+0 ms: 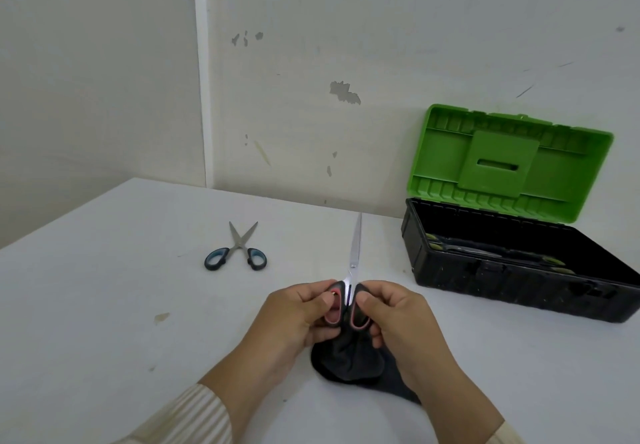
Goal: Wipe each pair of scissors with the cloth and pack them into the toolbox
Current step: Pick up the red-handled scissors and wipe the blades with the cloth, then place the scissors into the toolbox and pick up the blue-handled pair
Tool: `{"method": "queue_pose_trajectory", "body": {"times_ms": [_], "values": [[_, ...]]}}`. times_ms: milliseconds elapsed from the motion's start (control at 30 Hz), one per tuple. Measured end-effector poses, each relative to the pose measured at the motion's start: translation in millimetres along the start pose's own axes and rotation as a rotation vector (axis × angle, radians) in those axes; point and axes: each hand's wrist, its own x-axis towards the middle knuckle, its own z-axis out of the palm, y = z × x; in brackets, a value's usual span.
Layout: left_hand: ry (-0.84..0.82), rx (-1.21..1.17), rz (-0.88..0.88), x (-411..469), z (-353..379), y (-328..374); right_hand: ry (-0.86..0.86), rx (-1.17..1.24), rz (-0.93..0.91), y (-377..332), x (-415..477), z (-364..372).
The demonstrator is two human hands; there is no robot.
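Observation:
A pair of scissors with black and pink handles (354,256) is held above the white table, its closed blades pointing away from me. My left hand (300,312) grips the left handle loop and my right hand (398,315) grips the right one. A dark grey cloth (349,360) bunches under the handles between both hands. A second pair of scissors with black and blue handles (237,251) lies on the table to the far left, its blades apart. The toolbox (460,270) stands at the right with its green lid (509,159) up.
Inside the black toolbox lies at least one other tool (474,251) with dark handles. The lid leans against the white wall (346,62) behind the table (104,305). The table's left edge runs diagonally beside a corner of the room.

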Motion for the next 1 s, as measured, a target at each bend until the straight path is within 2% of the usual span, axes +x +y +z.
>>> {"method": "queue_pose_trajectory", "body": {"times_ms": [133, 200, 300, 400, 600, 733, 867, 1000], "values": [[0.018, -0.011, 0.015, 0, 2, 0, -0.011, -0.008, 0.016, 1, 2, -1], [0.037, -0.009, 0.026, 1, 2, -1, 0.043, -0.045, -0.013, 0, 4, -5], [0.055, 0.013, 0.046, 2, 3, -4, 0.214, -0.219, -0.148, 1, 9, -12], [0.034, 0.087, 0.116, -4, 10, -6, 0.217, -0.372, -0.208, -2, 6, -9], [0.055, 0.372, 0.282, -14, 35, -12, 0.205, -0.232, -0.158, -12, 1, -22], [0.017, 0.602, 0.304, -8, 78, -11, 0.275, -0.293, -0.156, -15, 3, -56], [-0.136, 0.843, 0.241, 6, 135, -22, 0.375, -0.459, -0.115, -8, 8, -117], [-0.372, 1.268, 0.141, 24, 181, -43, 0.457, -0.648, -0.089, -8, 16, -184]]}}
